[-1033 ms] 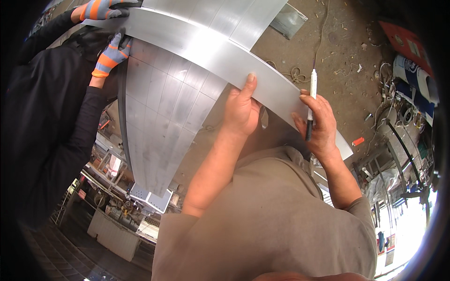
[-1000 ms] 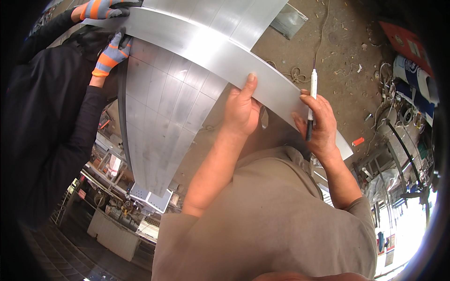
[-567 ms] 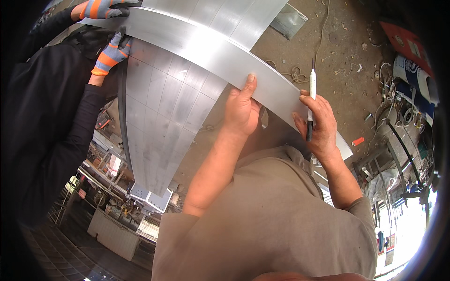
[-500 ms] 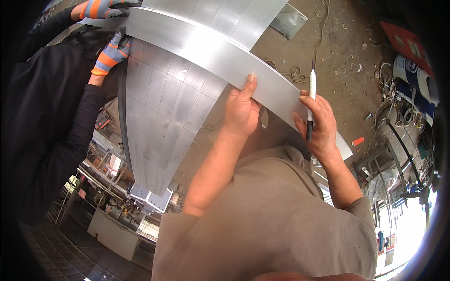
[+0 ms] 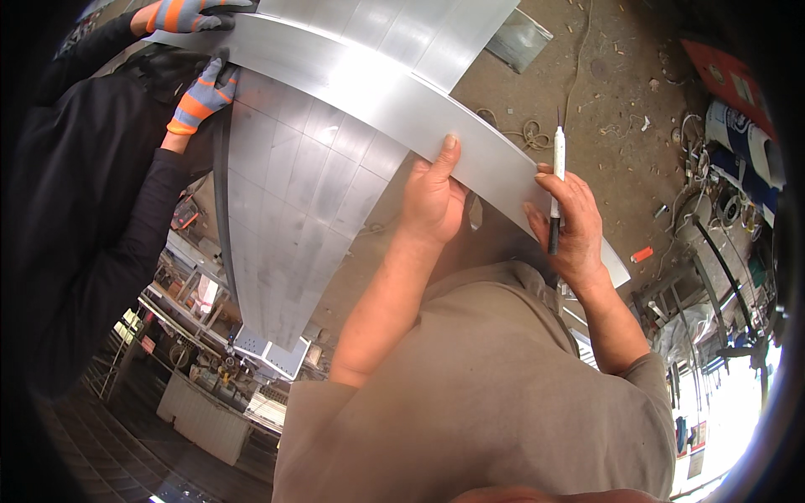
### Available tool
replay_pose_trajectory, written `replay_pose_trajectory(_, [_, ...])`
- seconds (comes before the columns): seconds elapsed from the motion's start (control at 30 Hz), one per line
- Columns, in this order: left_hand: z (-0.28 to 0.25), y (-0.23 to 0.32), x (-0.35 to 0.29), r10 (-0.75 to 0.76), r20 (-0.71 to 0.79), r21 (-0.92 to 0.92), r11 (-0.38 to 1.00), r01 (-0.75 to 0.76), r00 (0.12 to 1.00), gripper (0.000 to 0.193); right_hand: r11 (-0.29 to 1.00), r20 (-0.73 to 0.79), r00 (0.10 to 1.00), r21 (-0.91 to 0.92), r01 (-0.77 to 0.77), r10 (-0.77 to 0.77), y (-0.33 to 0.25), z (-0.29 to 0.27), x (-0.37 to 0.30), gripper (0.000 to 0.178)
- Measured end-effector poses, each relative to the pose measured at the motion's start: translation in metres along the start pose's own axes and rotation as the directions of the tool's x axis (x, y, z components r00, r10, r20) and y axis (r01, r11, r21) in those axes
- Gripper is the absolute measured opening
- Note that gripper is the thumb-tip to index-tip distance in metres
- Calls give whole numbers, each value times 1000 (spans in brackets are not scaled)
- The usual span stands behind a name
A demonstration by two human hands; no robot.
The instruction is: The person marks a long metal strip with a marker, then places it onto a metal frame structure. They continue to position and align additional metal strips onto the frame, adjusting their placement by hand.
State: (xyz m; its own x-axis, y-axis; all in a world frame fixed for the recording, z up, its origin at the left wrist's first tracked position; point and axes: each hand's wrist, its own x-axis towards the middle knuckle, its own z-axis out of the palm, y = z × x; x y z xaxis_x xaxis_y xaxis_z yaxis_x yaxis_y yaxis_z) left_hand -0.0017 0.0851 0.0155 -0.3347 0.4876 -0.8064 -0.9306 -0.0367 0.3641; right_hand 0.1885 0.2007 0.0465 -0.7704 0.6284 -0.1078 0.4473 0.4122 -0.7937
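Note:
A long, bare sheet-metal strip (image 5: 369, 75) runs from the upper left down toward the right, curved in this view. My left hand (image 5: 433, 199) grips its near edge, thumb on top and fingers underneath. Farther right, my right hand (image 5: 573, 226) has its fingers at the strip's end portion and holds a slim white pen (image 5: 559, 159) with a black end and a thin dark tip pointing away. At the far left end, a co-worker's upper gloved hand (image 5: 186, 15) and lower gloved hand (image 5: 201, 99), in grey and orange, hold the strip.
Beneath the strip lies a wide metal-topped surface (image 5: 293, 184) with ruled lines. A small metal sheet (image 5: 520, 40) and a coil of cord (image 5: 530, 134) lie on the brown floor. Cables, a reel (image 5: 728, 210) and a red panel (image 5: 725, 80) crowd the right side. The co-worker's dark sleeve (image 5: 138, 226) is at left.

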Motion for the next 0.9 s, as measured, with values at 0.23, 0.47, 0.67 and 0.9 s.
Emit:
replay_pose_trajectory(0.23, [-1,2,1,-1,10,13,1000,1,1000,36,1000,13,1000,11,2,-2,1,1,2,56])
replay_pose_trajectory(0.47, [3,6,-2,-15,2,11,1000,15,1000,37,1000,32,999,14,-8,8,-1,-1,4,56])
replay_pose_trajectory(0.67, [5,5,-1,5,-3,16,1000,-5,1000,38,994,-141,985,30,109,-104,-4,-15,44,48])
replay_pose_trajectory(0.9, [6,8,-3,-51,-54,32,998,53,997,40,728,-31,994,684,-57,108,-38,8,168,38])
